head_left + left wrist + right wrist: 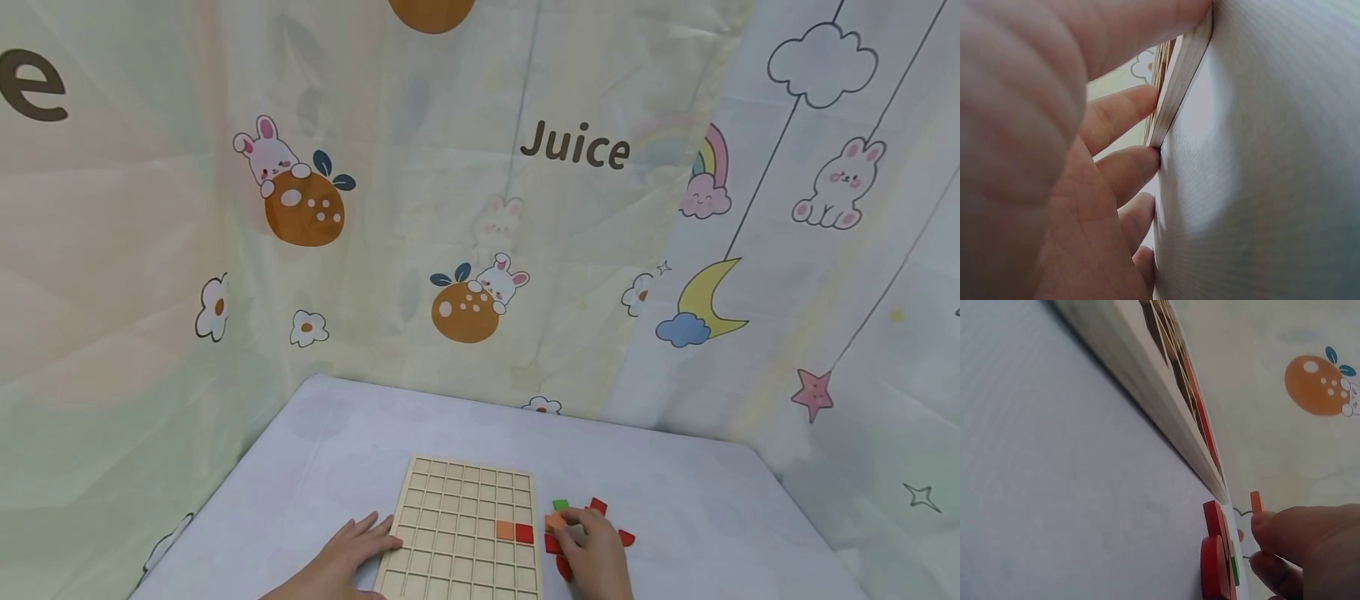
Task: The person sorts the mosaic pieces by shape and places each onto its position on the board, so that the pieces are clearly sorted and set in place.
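Observation:
A light wooden grid board (448, 521) lies on the table, with an orange square tile (506, 530) and a red square tile (524, 533) side by side in its right-hand cells. At the board's left edge rests my left hand (341, 560), its fingers extended; the left wrist view shows fingertips against the wooden side (1180, 81). To the right of the board, my right hand (596, 550) pinches another orange tile (1257, 502) between thumb and finger. Under and around that hand lie red pieces (552, 544) and a green piece (561, 505), some partly hidden by it.
The white-covered table (697, 500) extends to both sides of the board. Behind it hangs a printed curtain (375, 275) with rabbits and oranges. A red rounded piece (627, 538) lies just right of the right hand.

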A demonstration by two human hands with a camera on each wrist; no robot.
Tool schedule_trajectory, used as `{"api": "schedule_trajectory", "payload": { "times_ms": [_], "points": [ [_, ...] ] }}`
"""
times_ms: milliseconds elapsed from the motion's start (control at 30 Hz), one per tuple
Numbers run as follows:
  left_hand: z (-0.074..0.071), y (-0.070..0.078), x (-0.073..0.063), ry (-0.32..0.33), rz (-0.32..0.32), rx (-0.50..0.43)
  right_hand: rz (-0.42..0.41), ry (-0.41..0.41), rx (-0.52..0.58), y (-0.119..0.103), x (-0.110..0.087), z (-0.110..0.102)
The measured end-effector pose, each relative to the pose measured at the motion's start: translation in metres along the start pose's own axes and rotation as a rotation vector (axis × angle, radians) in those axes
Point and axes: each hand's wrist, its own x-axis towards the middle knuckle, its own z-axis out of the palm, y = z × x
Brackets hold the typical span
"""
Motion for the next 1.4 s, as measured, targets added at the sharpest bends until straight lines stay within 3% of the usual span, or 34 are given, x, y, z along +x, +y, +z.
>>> {"api": "schedule_trajectory", "payload": {
  "times_ms": [400, 667, 1067, 1400],
  "points": [
    [0.000, 0.001, 0.000, 0.000, 0.000, 0.002, -0.080, -0.012, 0.056, -0.012, -0.004, 0.008],
    [0.000, 0.001, -0.001, -0.005, -0.011, -0.013, -0.121, -0.080, 0.032, -0.023, -0.005, 0.015],
    [-0.001, 0.002, 0.000, -0.016, -0.014, -0.029, -0.206, -0.120, 0.057, -0.034, -0.010, 0.022],
    [0.001, -0.003, 0.001, 0.009, 0.018, 0.012, -0.277, -0.154, 0.046, -0.045, -0.012, 0.029]
  ]
}}
